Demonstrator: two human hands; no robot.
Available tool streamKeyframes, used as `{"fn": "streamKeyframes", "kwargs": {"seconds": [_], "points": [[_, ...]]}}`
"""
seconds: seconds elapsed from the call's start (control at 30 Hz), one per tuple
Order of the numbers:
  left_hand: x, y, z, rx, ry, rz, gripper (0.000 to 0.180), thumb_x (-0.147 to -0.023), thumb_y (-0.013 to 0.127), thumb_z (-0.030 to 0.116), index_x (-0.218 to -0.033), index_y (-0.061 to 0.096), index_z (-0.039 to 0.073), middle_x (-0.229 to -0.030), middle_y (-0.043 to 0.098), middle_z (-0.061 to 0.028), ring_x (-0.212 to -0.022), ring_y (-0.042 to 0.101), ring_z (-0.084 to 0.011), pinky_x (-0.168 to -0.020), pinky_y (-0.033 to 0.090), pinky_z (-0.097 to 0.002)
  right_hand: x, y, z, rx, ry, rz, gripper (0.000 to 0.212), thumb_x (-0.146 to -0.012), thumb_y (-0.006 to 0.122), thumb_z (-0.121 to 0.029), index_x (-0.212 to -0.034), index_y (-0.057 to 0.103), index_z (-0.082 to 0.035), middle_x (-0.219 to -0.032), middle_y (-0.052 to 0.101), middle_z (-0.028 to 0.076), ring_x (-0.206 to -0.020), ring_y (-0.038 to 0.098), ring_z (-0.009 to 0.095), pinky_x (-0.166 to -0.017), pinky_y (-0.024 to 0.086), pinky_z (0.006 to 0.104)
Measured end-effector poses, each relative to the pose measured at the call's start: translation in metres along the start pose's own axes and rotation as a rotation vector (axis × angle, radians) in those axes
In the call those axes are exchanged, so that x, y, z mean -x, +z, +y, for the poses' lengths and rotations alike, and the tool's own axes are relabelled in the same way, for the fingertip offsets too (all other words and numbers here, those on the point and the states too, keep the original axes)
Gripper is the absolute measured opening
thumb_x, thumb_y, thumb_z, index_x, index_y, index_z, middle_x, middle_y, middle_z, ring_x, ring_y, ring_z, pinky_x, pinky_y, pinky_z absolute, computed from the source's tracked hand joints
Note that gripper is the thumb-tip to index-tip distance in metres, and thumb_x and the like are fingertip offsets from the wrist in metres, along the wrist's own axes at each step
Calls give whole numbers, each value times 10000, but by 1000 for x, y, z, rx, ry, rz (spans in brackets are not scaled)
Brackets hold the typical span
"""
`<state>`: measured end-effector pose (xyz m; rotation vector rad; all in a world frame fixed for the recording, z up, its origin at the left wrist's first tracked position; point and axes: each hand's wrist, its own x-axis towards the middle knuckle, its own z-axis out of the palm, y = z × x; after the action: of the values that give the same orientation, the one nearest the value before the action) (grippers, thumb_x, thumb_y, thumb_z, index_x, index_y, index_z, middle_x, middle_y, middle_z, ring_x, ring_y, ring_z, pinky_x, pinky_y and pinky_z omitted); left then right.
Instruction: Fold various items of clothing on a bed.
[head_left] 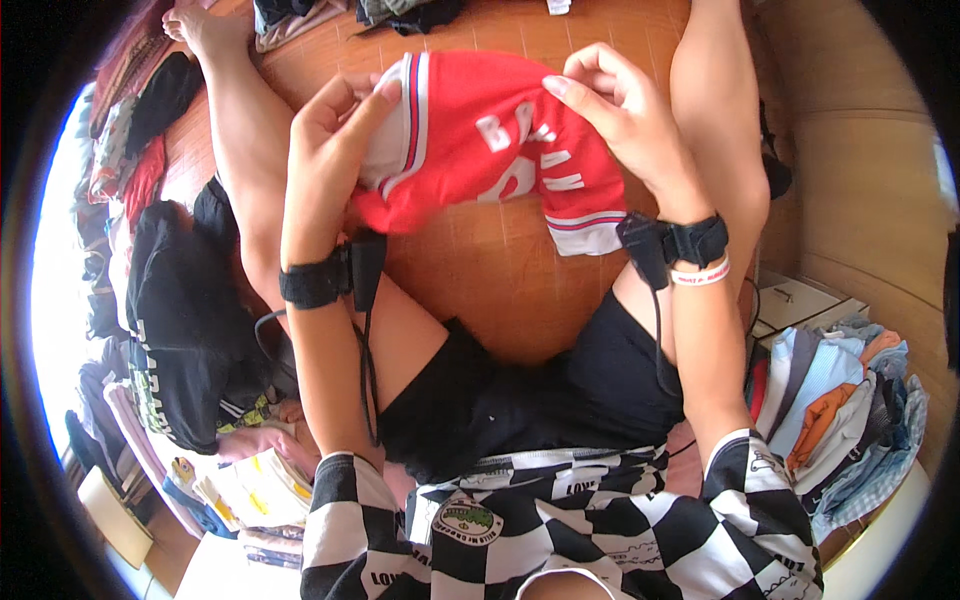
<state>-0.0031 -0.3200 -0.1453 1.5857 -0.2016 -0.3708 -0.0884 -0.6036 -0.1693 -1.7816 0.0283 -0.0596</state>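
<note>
A red jersey (465, 120) with white lettering and white, blue-striped trim is held up off the floor between my hands. My left hand (335, 140) pinches its white-trimmed edge at the left. At the upper right, thumb and fingers of my right hand (620, 110) are closed on the red cloth. The jersey sags between the two grips, and one striped white cuff (588, 235) hangs down near my right wrist. The lower left part of the cloth is slightly blurred. Black straps with small devices and cables sit around both wrists.
My bare legs spread on both sides of the wooden floor (470, 290). To the left lie a black garment (185, 310) and heaped clothes. A row of folded clothes (840, 410) stands at the right, near a wooden panel (860, 180). More dark clothes (410, 12) lie at the far edge.
</note>
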Motion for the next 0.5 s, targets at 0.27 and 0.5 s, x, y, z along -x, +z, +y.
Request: {"fn": "streamKeyframes", "kwargs": {"seconds": [0.27, 0.5], "points": [[1, -15, -22, -423, -97, -191, 313, -974, 714, 221, -1182, 712, -12, -885, 690, -49, -808, 586, -92, -700, 505, -284, 1, 6, -12, -264, -51, 124, 272, -975, 747, -126, -1191, 601, -49, -1019, 706, 23, -918, 648, 71, -855, 515, 240], [6, 4, 2, -395, -94, -220, 476, -1078, 507, 384, -1084, 672, -63, -914, 706, -87, -849, 617, -165, -830, 507, -306, 10, -1, -39, -583, 46, -215, 403, -994, 647, -87, -1378, 539, -31, -1159, 728, 110, -1108, 664, 115, -1026, 489, 267]]}}
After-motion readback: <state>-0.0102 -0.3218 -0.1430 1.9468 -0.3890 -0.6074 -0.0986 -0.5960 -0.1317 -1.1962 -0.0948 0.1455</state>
